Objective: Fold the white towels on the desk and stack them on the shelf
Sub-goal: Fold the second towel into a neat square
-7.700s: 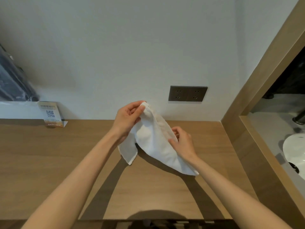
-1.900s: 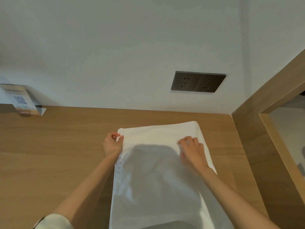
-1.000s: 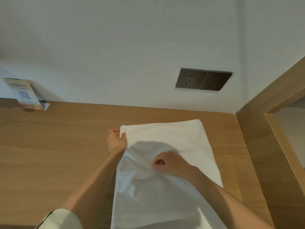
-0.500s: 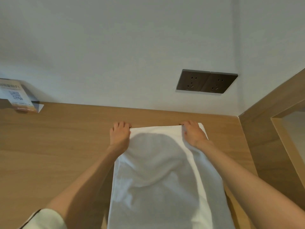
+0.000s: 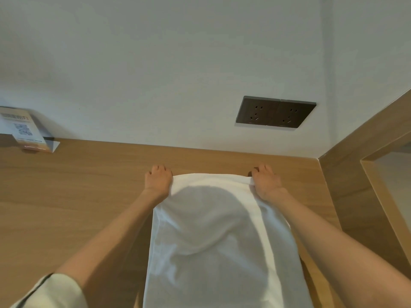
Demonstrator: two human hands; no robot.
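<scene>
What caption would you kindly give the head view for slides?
Left hand and right hand grip the far corners of a white towel on the desk.

Desk [image 5: 77,196] in front of you: light wood, meeting the wall [image 5: 155,63] at the back. Towel [image 5: 211,241], white, lies spread on it as a long strip; the far edge is near the wall and the near end runs out of view. Card [image 5: 24,130] with a QR code stands at the far left by the wall, well apart from the towel.
</scene>
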